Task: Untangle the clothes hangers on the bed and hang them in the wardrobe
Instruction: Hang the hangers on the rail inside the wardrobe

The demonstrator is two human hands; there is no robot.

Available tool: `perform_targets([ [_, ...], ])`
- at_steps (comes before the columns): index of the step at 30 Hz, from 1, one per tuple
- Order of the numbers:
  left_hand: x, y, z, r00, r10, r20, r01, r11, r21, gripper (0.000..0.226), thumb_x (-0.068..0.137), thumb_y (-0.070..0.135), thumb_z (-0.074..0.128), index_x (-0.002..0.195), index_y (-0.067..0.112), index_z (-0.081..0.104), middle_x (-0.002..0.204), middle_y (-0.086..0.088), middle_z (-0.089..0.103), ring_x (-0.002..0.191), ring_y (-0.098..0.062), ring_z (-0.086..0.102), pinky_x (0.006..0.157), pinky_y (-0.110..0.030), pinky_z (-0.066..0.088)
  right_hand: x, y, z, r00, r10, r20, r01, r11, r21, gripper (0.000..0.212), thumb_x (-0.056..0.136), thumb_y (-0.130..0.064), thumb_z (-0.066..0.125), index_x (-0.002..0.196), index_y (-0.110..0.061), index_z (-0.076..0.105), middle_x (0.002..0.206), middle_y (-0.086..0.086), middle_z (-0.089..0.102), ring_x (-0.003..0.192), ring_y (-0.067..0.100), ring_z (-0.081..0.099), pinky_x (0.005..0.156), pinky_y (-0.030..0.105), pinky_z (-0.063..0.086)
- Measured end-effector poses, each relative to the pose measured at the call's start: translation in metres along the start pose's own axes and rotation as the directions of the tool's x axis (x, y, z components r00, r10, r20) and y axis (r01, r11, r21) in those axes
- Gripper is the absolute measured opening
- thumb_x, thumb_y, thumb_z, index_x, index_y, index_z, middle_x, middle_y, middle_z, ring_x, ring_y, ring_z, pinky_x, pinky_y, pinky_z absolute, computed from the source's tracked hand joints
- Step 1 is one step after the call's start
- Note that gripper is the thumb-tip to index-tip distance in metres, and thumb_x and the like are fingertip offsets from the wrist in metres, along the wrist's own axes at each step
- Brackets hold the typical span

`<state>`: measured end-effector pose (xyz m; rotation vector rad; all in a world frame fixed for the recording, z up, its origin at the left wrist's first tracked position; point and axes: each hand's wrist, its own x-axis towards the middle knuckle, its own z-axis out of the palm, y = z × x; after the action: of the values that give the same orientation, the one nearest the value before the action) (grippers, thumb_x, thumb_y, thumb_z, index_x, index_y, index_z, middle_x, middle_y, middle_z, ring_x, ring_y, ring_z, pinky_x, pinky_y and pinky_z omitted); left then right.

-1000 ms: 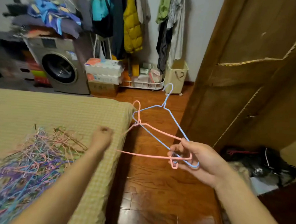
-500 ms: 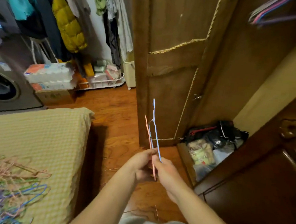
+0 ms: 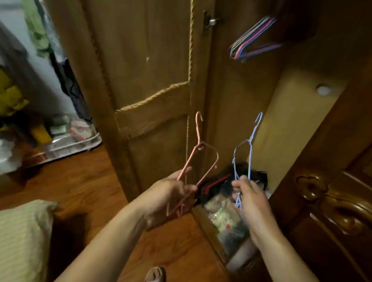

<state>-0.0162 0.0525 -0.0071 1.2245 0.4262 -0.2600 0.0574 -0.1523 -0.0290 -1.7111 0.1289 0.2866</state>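
Pink wire hanger (image 3: 198, 161) pinched in the left hand (image 3: 169, 196), fingers curled round its lower wires, hook pointing up. Blue hanger (image 3: 243, 163) gripped likewise in the right hand (image 3: 251, 200), hook up, well apart from the pink one, so this pair looks untangled. Both held low before the open wardrobe (image 3: 289, 116), near its floor and far below the bundle of hung hangers (image 3: 253, 42) at its top edge. Judged part done: some hung, two ready to go up, any more on the bed (image 3: 14, 235) out of sight, only its corner showing at lower left. Rail itself hidden, so the spare room on it cannot be told. Open space inside the wardrobe between the hands and the hung bundle; open door (image 3: 141, 73) close on the left, carved panel (image 3: 338, 213) close on the right, bags (image 3: 226, 212) crowding the wardrobe floor just beneath the hands. Straight lift likely enough.
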Motion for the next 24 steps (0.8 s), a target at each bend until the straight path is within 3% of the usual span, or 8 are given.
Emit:
perform_targets([
  [3, 0.047, 0.059, 0.003, 0.989, 0.048, 0.142, -0.062, 0.993, 0.097, 0.056, 0.078, 0.013, 0.057, 0.129, 0.036, 0.058, 0.113, -0.021, 0.07, 0.088, -0.033, 0.062, 0.06, -0.034, 0.051, 0.04, -0.048, 0.003, 0.979, -0.132, -0.154, 0.139, 0.99, 0.035, 0.023, 0.103, -0.043, 0.041, 0.102, -0.028, 0.058, 0.098, -0.003, 0.061, 0.088, 0.016, 0.062, 0.081, 0.04, 0.048],
  [6, 0.099, 0.109, 0.001, 0.965, 0.087, 0.248, -0.128, 0.979, 0.157, 0.045, 0.092, 0.014, 0.046, 0.131, 0.033, 0.056, 0.113, -0.023, 0.069, 0.09, -0.035, 0.062, 0.067, -0.035, 0.051, 0.087, -0.081, 0.013, 0.934, -0.209, -0.291, 0.241, 0.968, 0.077, 0.017, 0.103, -0.032, 0.043, 0.093, -0.026, 0.056, 0.084, 0.002, 0.054, 0.07, 0.018, 0.053, 0.063, 0.034, 0.042],
  [12, 0.167, 0.209, 0.012, 0.865, 0.08, 0.496, -0.189, 0.966, 0.175, 0.047, 0.092, 0.009, 0.044, 0.133, 0.028, 0.054, 0.12, -0.021, 0.067, 0.094, -0.03, 0.058, 0.073, -0.032, 0.049, 0.149, -0.139, 0.006, 0.9, -0.163, -0.404, 0.239, 0.96, 0.146, 0.018, 0.098, -0.023, 0.054, 0.096, -0.035, 0.068, 0.094, 0.002, 0.063, 0.085, 0.02, 0.061, 0.065, 0.034, 0.044],
  [14, 0.185, 0.249, 0.03, 0.844, 0.13, 0.521, -0.249, 0.954, 0.166, 0.045, 0.094, 0.011, 0.045, 0.135, 0.027, 0.052, 0.12, -0.021, 0.067, 0.092, -0.029, 0.059, 0.07, -0.031, 0.049, 0.16, -0.167, -0.005, 0.888, -0.172, -0.427, 0.259, 0.953, 0.155, 0.022, 0.096, -0.02, 0.056, 0.103, -0.036, 0.069, 0.1, -0.001, 0.064, 0.086, 0.019, 0.06, 0.061, 0.029, 0.043],
  [17, 0.22, 0.292, 0.062, 0.829, 0.226, 0.512, -0.362, 0.914, 0.182, 0.045, 0.098, 0.016, 0.042, 0.14, 0.028, 0.049, 0.116, -0.019, 0.069, 0.087, -0.025, 0.06, 0.069, -0.03, 0.047, 0.176, -0.198, -0.015, 0.854, -0.219, -0.471, 0.332, 0.927, 0.172, 0.023, 0.098, -0.016, 0.053, 0.111, -0.03, 0.067, 0.091, -0.001, 0.058, 0.072, 0.011, 0.05, 0.054, 0.022, 0.034],
  [21, 0.266, 0.332, 0.105, 0.809, 0.294, 0.51, -0.433, 0.884, 0.177, 0.047, 0.097, 0.02, 0.038, 0.141, 0.032, 0.047, 0.099, -0.01, 0.074, 0.075, -0.02, 0.058, 0.063, -0.028, 0.046, 0.194, -0.214, -0.013, 0.803, -0.215, -0.556, 0.341, 0.931, 0.132, 0.023, 0.1, -0.024, 0.051, 0.114, -0.031, 0.067, 0.097, -0.009, 0.062, 0.08, 0.009, 0.054, 0.064, 0.021, 0.037],
  [24, 0.3, 0.367, 0.136, 0.799, 0.324, 0.507, -0.472, 0.86, 0.193, 0.046, 0.098, 0.022, 0.038, 0.141, 0.032, 0.046, 0.094, -0.009, 0.074, 0.065, -0.018, 0.058, 0.057, -0.026, 0.046, 0.201, -0.223, -0.01, 0.77, -0.216, -0.6, 0.352, 0.929, 0.118, 0.022, 0.1, -0.028, 0.05, 0.112, -0.032, 0.068, 0.096, -0.008, 0.064, 0.08, 0.011, 0.054, 0.064, 0.023, 0.037],
])
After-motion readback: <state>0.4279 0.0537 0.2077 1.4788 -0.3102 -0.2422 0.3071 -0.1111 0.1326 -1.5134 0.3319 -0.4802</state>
